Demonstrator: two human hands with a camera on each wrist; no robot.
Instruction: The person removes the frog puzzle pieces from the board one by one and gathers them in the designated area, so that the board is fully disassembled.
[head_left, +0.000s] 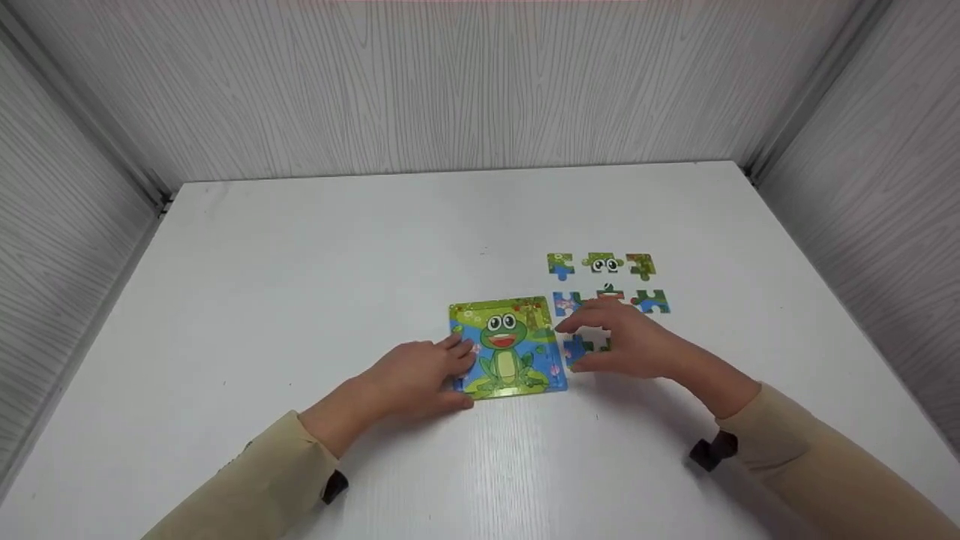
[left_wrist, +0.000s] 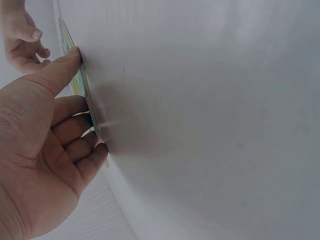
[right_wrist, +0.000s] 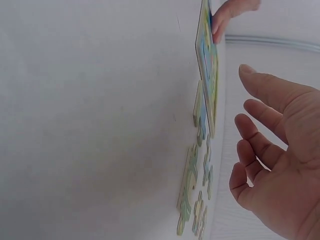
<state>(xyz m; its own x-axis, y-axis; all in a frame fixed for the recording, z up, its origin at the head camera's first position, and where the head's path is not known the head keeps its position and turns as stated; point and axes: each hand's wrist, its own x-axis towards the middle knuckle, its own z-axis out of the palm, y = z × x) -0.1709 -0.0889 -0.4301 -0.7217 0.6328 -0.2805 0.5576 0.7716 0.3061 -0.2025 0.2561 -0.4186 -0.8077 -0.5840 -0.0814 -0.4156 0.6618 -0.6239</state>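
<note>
A square frog puzzle board (head_left: 551, 322) lies flat on the white table, its frog picture facing up. At its left side my left hand (head_left: 426, 377) holds it, the fingers bent over the left edge and the thumb at the near left corner. Loose puzzle pieces (head_left: 651, 301) lie in rows just right of the board; one of them carries the frog's eyes (head_left: 604, 263). Over the nearer pieces hovers my right hand (head_left: 634, 341), thumb and fingers spread apart and holding nothing. It partly covers the nearest row, where a blue piece (head_left: 574, 349) shows.
White wood-grain panels (head_left: 450, 90) enclose the table (head_left: 300, 255) at the back and both sides. A small black device sits under each sleeve, one at the left wrist (head_left: 335, 487) and one at the right (head_left: 712, 451).
</note>
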